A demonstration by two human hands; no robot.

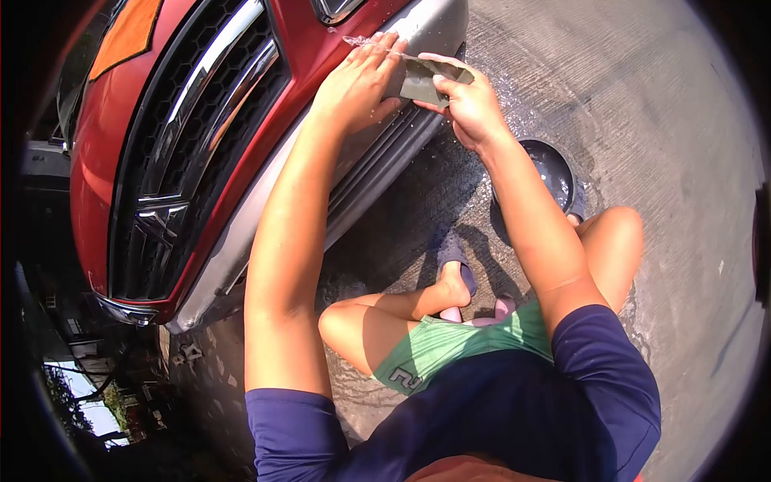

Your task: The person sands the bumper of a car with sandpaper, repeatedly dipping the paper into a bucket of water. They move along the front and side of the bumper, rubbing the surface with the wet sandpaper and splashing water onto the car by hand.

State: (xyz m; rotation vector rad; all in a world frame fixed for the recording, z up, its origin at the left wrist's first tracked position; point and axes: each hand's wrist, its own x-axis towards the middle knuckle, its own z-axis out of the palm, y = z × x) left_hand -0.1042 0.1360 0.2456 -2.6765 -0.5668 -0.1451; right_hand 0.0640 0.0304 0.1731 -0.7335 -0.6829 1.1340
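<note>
My left hand (360, 87) is open, its fingers stretched out near the corner of the silver lower bumper (430, 28) of a red car (309, 68). Right beside it, my right hand (474, 103) grips a small grey-green container (422, 83), thumb on the near side and fingers behind. The container is tilted toward my left hand. Clear water (361, 40) splashes over my left fingertips and the bumper. I cannot make out the container's exact kind.
A dark round basin (548, 173) with water stands on the concrete (642, 145) by my right knee. The car's chrome-barred black grille (201, 136) is at left, with an orange cloth (126, 34) on the hood. Wet patches spread over the ground.
</note>
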